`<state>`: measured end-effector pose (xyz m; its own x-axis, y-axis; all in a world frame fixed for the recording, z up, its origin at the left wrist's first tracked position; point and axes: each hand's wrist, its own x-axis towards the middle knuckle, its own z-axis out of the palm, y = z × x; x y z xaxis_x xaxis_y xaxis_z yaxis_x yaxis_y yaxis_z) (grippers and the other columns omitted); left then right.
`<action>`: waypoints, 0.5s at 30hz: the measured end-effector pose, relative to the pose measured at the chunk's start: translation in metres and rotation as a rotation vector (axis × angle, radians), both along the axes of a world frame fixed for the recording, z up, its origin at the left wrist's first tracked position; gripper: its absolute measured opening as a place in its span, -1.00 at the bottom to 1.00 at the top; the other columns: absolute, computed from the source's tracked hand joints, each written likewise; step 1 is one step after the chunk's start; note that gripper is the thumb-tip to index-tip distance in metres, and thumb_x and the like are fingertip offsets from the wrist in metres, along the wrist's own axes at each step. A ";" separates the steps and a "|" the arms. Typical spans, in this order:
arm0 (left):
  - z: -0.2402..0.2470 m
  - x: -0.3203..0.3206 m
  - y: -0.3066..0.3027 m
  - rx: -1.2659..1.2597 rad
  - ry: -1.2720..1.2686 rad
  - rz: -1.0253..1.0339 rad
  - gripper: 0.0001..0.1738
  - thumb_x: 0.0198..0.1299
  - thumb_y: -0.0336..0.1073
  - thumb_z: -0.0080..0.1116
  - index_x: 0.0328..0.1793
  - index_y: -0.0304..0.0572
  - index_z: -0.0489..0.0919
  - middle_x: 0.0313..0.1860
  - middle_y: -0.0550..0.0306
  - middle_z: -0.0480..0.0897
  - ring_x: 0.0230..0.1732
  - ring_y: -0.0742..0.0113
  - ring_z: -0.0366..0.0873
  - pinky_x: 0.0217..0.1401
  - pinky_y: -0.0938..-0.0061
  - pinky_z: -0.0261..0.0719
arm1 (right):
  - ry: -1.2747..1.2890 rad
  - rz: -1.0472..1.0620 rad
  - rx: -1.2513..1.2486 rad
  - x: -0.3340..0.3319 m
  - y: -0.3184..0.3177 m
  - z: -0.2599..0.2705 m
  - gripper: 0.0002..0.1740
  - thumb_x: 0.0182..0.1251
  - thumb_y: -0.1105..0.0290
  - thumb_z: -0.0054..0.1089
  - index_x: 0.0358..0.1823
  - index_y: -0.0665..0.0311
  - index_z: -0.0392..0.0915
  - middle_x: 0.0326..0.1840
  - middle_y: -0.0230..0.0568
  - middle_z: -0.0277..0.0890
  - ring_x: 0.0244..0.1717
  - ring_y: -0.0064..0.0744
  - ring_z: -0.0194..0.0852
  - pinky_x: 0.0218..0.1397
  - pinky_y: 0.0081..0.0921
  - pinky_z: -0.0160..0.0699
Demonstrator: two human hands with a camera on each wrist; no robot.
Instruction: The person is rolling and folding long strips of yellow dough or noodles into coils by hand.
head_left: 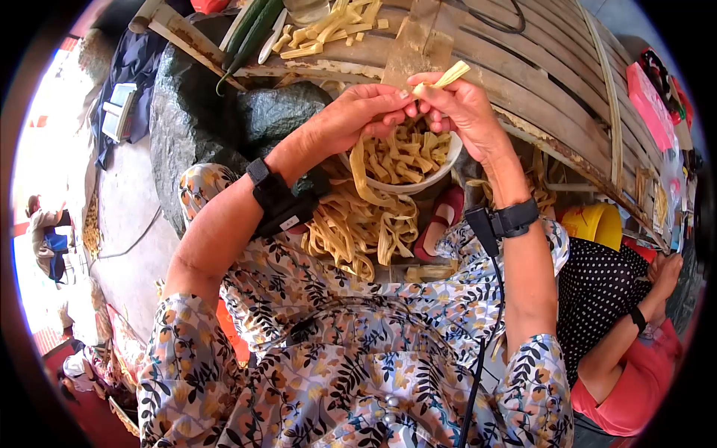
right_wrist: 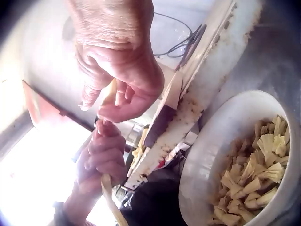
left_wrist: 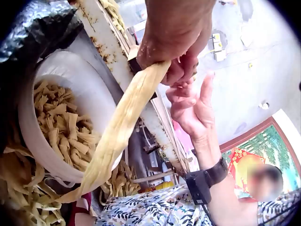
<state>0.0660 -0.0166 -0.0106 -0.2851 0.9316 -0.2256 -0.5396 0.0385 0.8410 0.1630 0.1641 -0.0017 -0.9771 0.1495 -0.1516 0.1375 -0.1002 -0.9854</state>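
A long, flat, pale yellow fibrous strip (left_wrist: 129,115) runs between both hands, above a white tub. My left hand (head_left: 366,112) grips it, and its long tail hangs down past the tub's rim. Fingertip to fingertip with it, my right hand (head_left: 464,112) pinches the strip between thumb and fingers, a short fanned end (head_left: 452,74) sticking out above. Fingers hide the part between the hands. Below them, the white tub (right_wrist: 225,125) holds many short, knotted-looking yellow pieces (right_wrist: 254,188). A heap of long loose strips (head_left: 351,228) lies beside the tub, near my knees.
A slatted wooden bench (head_left: 538,82) with a rusty edge stands just beyond the tub. On it lie cut yellow pieces (head_left: 328,33) and green cucumber-like vegetables (head_left: 254,33). Dark plastic sheeting (head_left: 190,127) is at the left. A person in a red top (head_left: 635,381) sits at the right, near a yellow bucket (head_left: 594,224).
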 end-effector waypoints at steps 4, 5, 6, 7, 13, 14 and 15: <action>0.004 -0.007 -0.005 -0.041 0.103 -0.020 -0.71 0.30 -0.22 -0.10 -0.22 -0.31 0.52 -0.58 0.40 0.38 -0.65 0.70 0.15 -0.61 0.81 0.12 | 0.106 -0.173 -0.034 0.001 0.018 0.003 -0.65 0.16 0.17 0.20 -0.16 0.30 0.54 -0.43 -0.41 0.46 -0.47 -0.76 0.34 -0.43 -0.83 0.46; 0.005 -0.005 -0.005 -0.036 0.162 -0.036 -0.70 0.30 -0.21 -0.11 -0.18 -0.32 0.52 -0.57 0.39 0.39 -0.65 0.69 0.14 -0.60 0.80 0.12 | 0.142 -0.222 -0.039 0.002 0.023 0.003 -0.69 0.17 0.21 0.20 -0.19 0.32 0.56 -0.44 -0.41 0.45 -0.48 -0.77 0.33 -0.47 -0.85 0.43; 0.006 -0.003 -0.004 -0.031 0.221 -0.054 -0.68 0.31 -0.20 -0.13 -0.14 -0.33 0.51 -0.56 0.39 0.41 -0.65 0.68 0.13 -0.60 0.79 0.12 | 0.148 -0.200 -0.132 0.001 0.021 0.004 -0.78 0.18 0.34 0.20 -0.27 0.36 0.58 -0.44 -0.40 0.46 -0.50 -0.77 0.30 -0.54 -0.84 0.33; 0.007 -0.001 -0.003 -0.028 0.279 -0.075 -0.66 0.32 -0.19 -0.14 -0.10 -0.34 0.51 -0.55 0.38 0.42 -0.66 0.68 0.12 -0.60 0.79 0.12 | 0.140 -0.184 -0.124 0.001 0.018 0.005 -0.79 0.17 0.35 0.20 -0.27 0.36 0.57 -0.45 -0.41 0.46 -0.50 -0.77 0.29 -0.55 -0.83 0.30; 0.007 0.002 -0.001 -0.018 0.228 0.014 -0.62 0.34 -0.18 -0.19 0.03 -0.36 0.47 -0.31 0.29 0.53 -0.53 0.65 0.21 -0.46 0.77 0.22 | 0.155 -0.208 -0.114 0.000 -0.001 -0.005 -0.81 0.15 0.40 0.21 -0.26 0.36 0.56 -0.48 -0.40 0.48 -0.54 -0.75 0.32 -0.53 -0.84 0.30; 0.005 0.002 -0.001 -0.024 0.230 0.016 -0.61 0.34 -0.18 -0.20 0.03 -0.36 0.46 -0.30 0.29 0.53 -0.53 0.65 0.22 -0.45 0.77 0.22 | 0.154 -0.185 -0.113 0.000 -0.006 -0.006 -0.79 0.14 0.38 0.23 -0.24 0.36 0.57 -0.47 -0.41 0.49 -0.53 -0.74 0.34 -0.50 -0.84 0.34; 0.004 0.000 -0.001 -0.031 0.231 0.018 -0.61 0.34 -0.18 -0.20 0.04 -0.36 0.46 -0.30 0.29 0.53 -0.52 0.65 0.22 -0.44 0.77 0.23 | 0.154 -0.201 -0.107 0.000 -0.008 -0.006 -0.79 0.14 0.38 0.22 -0.24 0.35 0.57 -0.46 -0.41 0.49 -0.53 -0.75 0.34 -0.49 -0.84 0.35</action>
<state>0.0662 -0.0176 -0.0069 -0.3493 0.9195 -0.1805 -0.3334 0.0581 0.9410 0.1632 0.1565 -0.0080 -0.9423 0.3336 -0.0288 -0.0461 -0.2145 -0.9756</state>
